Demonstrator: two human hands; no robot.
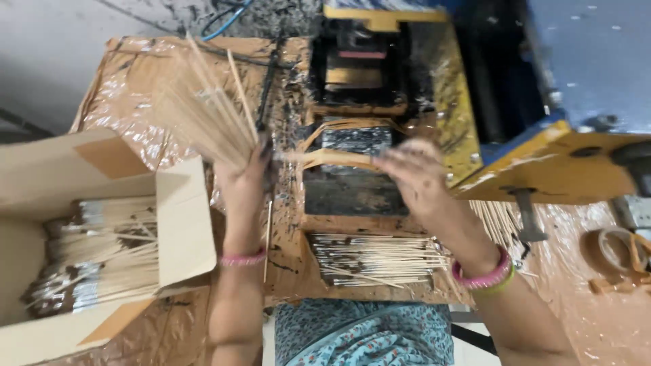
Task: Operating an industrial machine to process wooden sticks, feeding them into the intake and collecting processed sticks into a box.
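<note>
We look steeply down from one head camera, close over the bench (pixel 135 81), machine (pixel 359 74) at twelve o'clock, box (pixel 95 224) at nine.

Cardboard box (pixel 182 224) of coated sticks left; tape roll (pixel 605 249) right; plastic-wrapped table (pixel 129 88).
</note>
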